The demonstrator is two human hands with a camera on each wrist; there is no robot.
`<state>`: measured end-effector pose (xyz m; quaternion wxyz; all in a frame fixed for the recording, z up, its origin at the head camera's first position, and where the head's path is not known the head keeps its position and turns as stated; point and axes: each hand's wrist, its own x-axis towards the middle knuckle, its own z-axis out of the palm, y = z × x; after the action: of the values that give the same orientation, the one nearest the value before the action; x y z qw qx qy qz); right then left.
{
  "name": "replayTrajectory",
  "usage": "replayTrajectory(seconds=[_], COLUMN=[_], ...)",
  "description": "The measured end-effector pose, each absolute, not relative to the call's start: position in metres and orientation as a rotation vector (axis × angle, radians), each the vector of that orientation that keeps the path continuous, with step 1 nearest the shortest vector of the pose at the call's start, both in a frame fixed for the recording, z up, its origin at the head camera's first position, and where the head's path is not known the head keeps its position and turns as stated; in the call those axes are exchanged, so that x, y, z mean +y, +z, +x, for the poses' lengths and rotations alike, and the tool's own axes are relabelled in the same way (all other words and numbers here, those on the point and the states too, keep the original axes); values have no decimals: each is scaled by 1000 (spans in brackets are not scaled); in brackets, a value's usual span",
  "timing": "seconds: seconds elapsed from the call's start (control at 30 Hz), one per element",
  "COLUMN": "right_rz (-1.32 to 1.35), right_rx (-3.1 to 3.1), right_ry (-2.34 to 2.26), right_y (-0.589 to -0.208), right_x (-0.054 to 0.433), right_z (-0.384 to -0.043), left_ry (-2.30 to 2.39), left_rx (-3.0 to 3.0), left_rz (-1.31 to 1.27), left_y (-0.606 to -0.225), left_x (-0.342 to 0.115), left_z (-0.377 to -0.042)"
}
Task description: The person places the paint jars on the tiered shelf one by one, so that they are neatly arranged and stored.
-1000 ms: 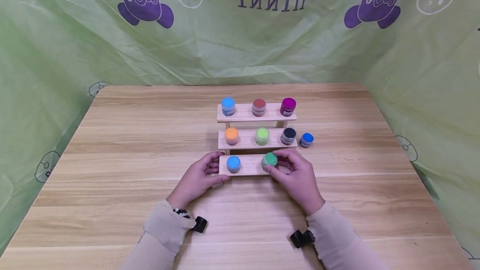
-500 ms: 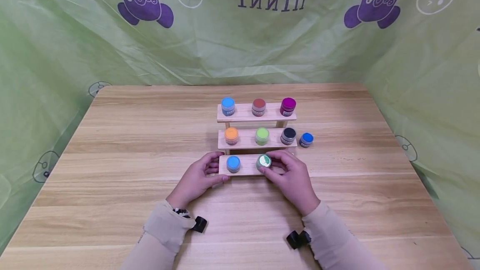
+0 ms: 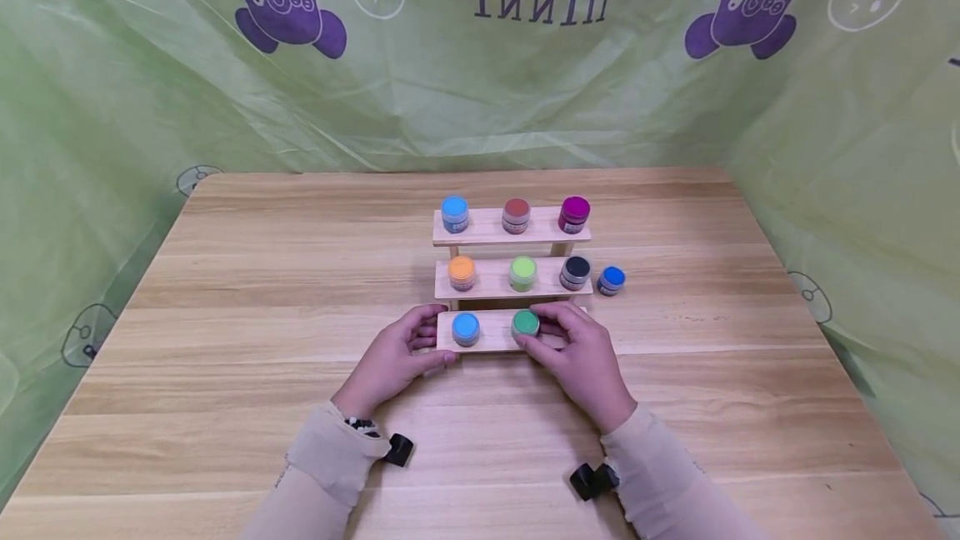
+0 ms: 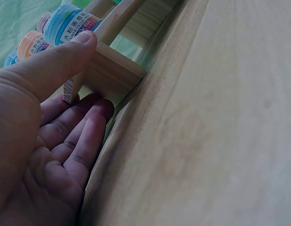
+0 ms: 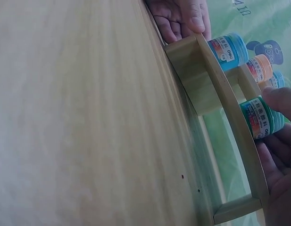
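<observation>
A three-step wooden display stand (image 3: 495, 342) bears small paint jars. My left hand (image 3: 388, 361) grips the left end of its lowest step, thumb (image 4: 65, 56) at the front edge and fingers (image 4: 86, 141) behind. On that step stands a light blue paint jar (image 3: 466, 329). To its right, at about the step's middle, my right hand (image 3: 583, 361) pinches a green paint jar (image 3: 525, 323) between thumb and fingers. The right wrist view shows this green jar (image 5: 261, 117) upright on the board, its label facing the front.
The middle step bears an orange jar (image 3: 462, 272), a lime green jar (image 3: 522, 272) and a black jar (image 3: 575, 272). Light blue (image 3: 454, 214), brown (image 3: 516, 216) and purple (image 3: 574, 214) jars line the top step. A dark blue jar (image 3: 611, 280) stands on the table (image 3: 262, 290), right of the stand.
My right hand has slid the green jar a little to the left along the lowest step, mostly in the first half second. The left hand has kept its hold on the stand.
</observation>
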<state>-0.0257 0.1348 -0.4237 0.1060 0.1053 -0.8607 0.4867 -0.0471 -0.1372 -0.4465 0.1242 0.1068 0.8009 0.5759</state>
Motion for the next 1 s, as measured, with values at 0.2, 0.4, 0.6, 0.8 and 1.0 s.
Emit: replayTrajectory(seconds=[0.2,0.4,0.6,0.8,1.0], right_rz=[289,272,289,323,332], right_rx=[-2524,-2520,-2511,-2398,-2314], right_ry=[1399,1387,1377,1543,1593], right_y=[-426,-426,-426,-428,-429], right_x=[133,131,133,136,139], right_z=[-25,-24,-24,-22,-20], left_ry=[1676,1676,1682,1682,1683], left_rx=[2342,2344,2341,2337,2338], left_rz=[316,319,313,311,315], left_y=[-447,-448,-448,-448,-448], left_x=[-137,-138,-138,-138,-138], left_z=[-47,-47,-47,-48,-48])
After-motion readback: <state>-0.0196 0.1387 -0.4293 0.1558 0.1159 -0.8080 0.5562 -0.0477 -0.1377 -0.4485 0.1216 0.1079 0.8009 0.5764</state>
